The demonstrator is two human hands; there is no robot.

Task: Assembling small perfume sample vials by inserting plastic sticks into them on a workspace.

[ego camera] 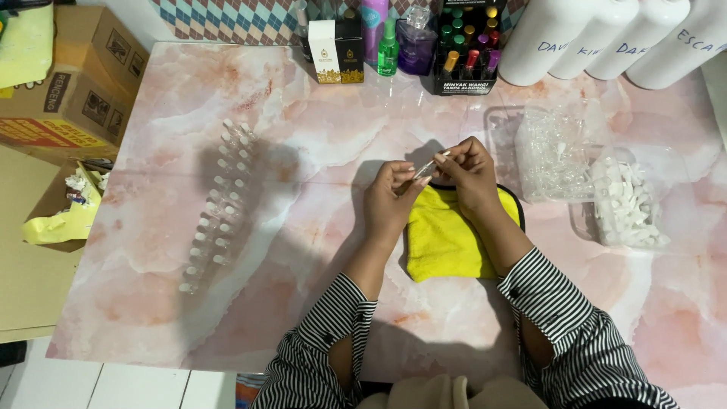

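Dead centre of the pink marble-look table (318, 136), both hands are up together over a yellow microfibre cloth (443, 235) that sits at about 5 o'clock from them. The left hand (390, 201) has its thumb and fingers pinched round the lower end of a tiny clear vial (425, 168), and the right hand (469, 170) has its fingertips nipped on the top end, other fingers curled in. Off at 9 o'clock there's a long double row of filled-looking little vials (219, 204) with white tops, and at 3 o'clock a clear tub of empty vials (553, 155) plus a tub of white caps (625, 204). My guess at the risk: that vial is small and slick, so a twist or squeeze could pop it out of the pinch, and if it misses the cloth it rolls or cracks on the hard top. A stray elbow could also topple the standing row. Hard to tell whether a cap is already on the held vial, or if there's liquid in it; too small and glary. Big white bottles (598, 34) at 1 o'clock are cut off by the frame.
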